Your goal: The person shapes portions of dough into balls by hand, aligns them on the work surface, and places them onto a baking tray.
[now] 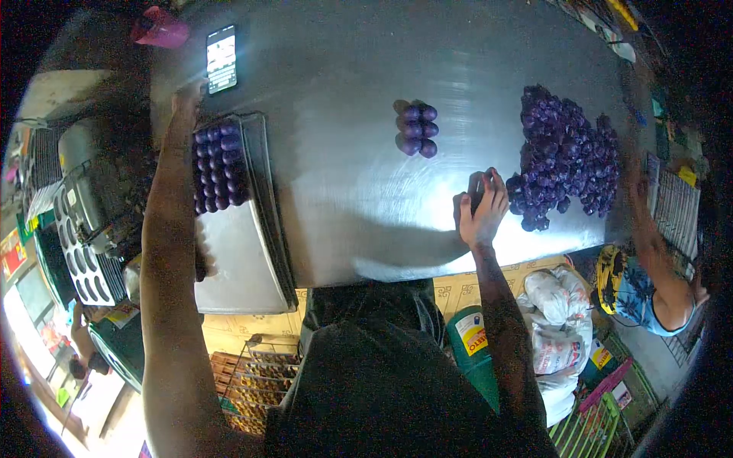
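My right hand (482, 206) is over the shiny metal tabletop (343, 175), fingers bent and apart, thumb out to the side; whether anything lies under the palm is hidden. Just beyond its fingertips sits a large heap of rough purple dough pieces (565, 153). Smooth purple dough balls (416, 130) stand in a small cluster at mid-table. My left hand (191, 95) reaches far forward beside a lit phone (222, 59); its fingers are too small and dark to make out. Under my left forearm is a baking tray (237, 259), partly covered with rows of purple balls (219, 166).
A pink cup (160, 29) stands at the far left corner. Another person's arm (657, 259) is at the right end of the table. White sacks (556, 328) and a green container (469, 351) sit below the near edge. Stacked moulded pans (80, 248) are at left.
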A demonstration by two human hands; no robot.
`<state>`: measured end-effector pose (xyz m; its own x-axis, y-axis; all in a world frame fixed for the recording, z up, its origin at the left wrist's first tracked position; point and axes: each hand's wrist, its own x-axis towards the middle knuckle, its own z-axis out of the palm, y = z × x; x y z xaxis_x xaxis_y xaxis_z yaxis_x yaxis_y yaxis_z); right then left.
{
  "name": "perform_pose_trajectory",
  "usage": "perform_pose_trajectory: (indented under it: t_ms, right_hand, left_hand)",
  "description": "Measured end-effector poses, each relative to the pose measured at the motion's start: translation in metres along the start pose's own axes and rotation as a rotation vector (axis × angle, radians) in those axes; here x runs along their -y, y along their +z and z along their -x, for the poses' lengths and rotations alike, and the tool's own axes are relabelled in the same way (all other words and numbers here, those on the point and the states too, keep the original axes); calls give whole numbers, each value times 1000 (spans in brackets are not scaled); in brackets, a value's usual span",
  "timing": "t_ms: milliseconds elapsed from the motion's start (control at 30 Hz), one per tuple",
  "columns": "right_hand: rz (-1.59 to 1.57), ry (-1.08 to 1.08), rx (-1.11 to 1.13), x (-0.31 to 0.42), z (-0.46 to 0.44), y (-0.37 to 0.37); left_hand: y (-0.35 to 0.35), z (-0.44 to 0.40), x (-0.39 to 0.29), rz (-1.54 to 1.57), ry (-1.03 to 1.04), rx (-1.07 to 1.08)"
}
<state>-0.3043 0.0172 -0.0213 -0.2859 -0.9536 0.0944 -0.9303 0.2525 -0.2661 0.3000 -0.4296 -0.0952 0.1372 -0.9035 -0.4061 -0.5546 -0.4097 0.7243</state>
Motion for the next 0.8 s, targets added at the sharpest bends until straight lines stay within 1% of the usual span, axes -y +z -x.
perform_pose_trajectory:
  t_ms: [33,100,167,233,333,367,500,533,567,800]
  right_hand:
    - [4,-1,0,0,0,0]
    - [0,-2,-5,0,0,0]
    - [-14,-2,-11,1,0,0]
    - [-9,-2,-9,1,0,0]
    - [1,-1,-10,2,-1,-1]
    - [-3,-8,-14,2,-1,-1]
    - [-13,-15,-18,3,-1,-2]
    - [-14,-11,-14,2,-1,-2]
    - [-16,-6,-12,1,-1,-1]
    - [-2,23,-1,1,0,0]
  left_hand:
    - [-5,7,-1,74,70,57]
    - [-5,15,-9,151,139,113]
    - [2,21,-18,68,58,28]
    - [7,22,-20,26,17,-15]
    - [14,18,-20,96,-65,-131]
    - [14,18,-19,96,-64,-132]
    - [3,-2,6,11,55,-103]
    - [0,-29,12,-119,-26,-118]
    - [1,-41,13,-168,-44,-123]
    - [16,-30,-17,-245,33,-135]
